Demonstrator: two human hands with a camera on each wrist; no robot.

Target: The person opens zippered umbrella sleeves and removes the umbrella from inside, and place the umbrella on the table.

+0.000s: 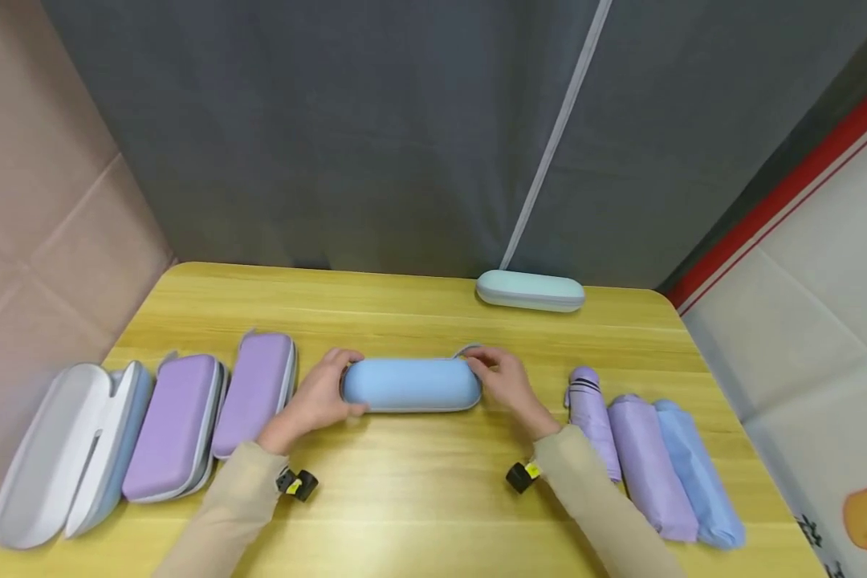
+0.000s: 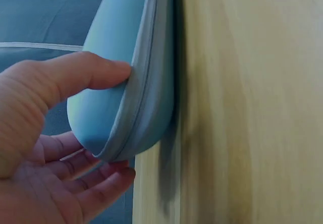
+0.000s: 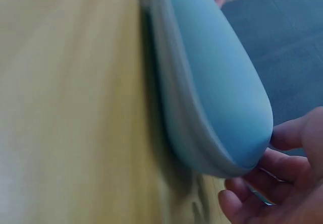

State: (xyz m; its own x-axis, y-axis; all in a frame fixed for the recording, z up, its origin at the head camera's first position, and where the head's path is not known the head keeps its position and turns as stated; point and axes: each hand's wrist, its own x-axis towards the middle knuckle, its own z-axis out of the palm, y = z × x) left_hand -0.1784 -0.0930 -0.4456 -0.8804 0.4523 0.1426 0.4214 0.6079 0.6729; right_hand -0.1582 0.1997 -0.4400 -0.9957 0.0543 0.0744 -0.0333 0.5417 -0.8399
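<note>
A blue zip-up hard case point(image 1: 412, 385) lies lengthwise across the middle of the table. My left hand point(image 1: 325, 391) grips its left end, the thumb point(image 2: 101, 71) pressed near the zip seam and the other fingers behind and below the end. At the opposite end, my right hand point(image 1: 502, 377) has its thumb and curled fingers point(image 3: 282, 166) on the rounded tip of the case, by a thin strap loop point(image 1: 466, 348) at the back corner. In the wrist views, the zip band around the case looks closed along its visible side.
Two purple zip cases point(image 1: 172, 425) and an opened blue case with a white inside point(image 1: 50, 457) line the left. Behind stands a pale mint case point(image 1: 531, 291). Two purple folded umbrellas point(image 1: 594, 417) and a blue one point(image 1: 697, 474) lie right. A dark curtain point(image 1: 332, 144) hangs behind the table.
</note>
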